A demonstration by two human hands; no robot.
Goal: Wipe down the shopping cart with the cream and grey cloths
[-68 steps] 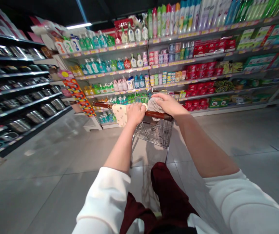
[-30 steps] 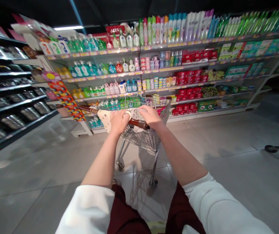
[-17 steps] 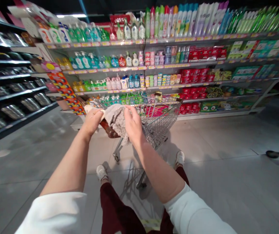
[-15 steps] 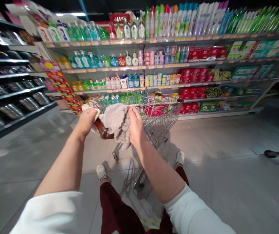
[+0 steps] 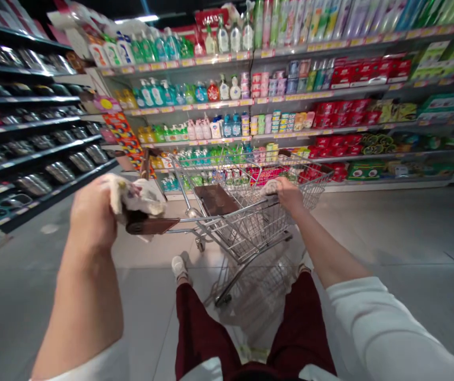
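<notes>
Cart [image 5: 216, 199] before shelves [image 5: 159, 66], wiping seemingly in hand.
Head view: left hand [image 5: 94, 211] grips a pale cloth [image 5: 134, 194] at the handle [image 5: 151, 225]; right hand [image 5: 289, 194] holds a gray cloth [image 5: 269, 187] on the cart's side; next likely calls for sliding pressure.

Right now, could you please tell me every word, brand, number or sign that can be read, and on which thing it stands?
No text is clear enough to quote.
Price tags: too small and blurred.
Pump bottle labels: too small to read.
Red boxes: pale marks, not legible.
Pink panel, seen among the shopping cart's wires: pale marks, too blurred.
Patterned cloth at the left hand: no lettering visible.
</notes>
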